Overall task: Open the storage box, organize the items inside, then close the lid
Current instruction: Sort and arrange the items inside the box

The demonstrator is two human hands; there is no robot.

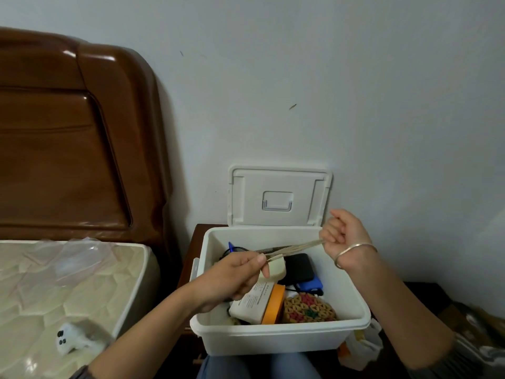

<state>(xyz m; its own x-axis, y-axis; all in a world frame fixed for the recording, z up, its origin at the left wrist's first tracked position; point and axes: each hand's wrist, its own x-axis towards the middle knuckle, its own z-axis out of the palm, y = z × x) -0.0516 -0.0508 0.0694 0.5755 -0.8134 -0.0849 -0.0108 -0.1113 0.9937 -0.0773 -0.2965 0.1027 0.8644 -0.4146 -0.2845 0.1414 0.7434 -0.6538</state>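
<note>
The white storage box [273, 340] sits near, just past the person's knees, right of the mattress [68, 283]. At its near end lie a jar [257, 302] with an orange cap and a woven mat [308, 309]; farther in, a black case [299, 266]. Above them the 2 hands stretch a pale cord [295, 247]: the left hand [232, 274] pinches its cream plug [277, 269], and the right hand [341, 233] is curled round the other end. The lid [278, 198] stands open against the far wall.
</note>
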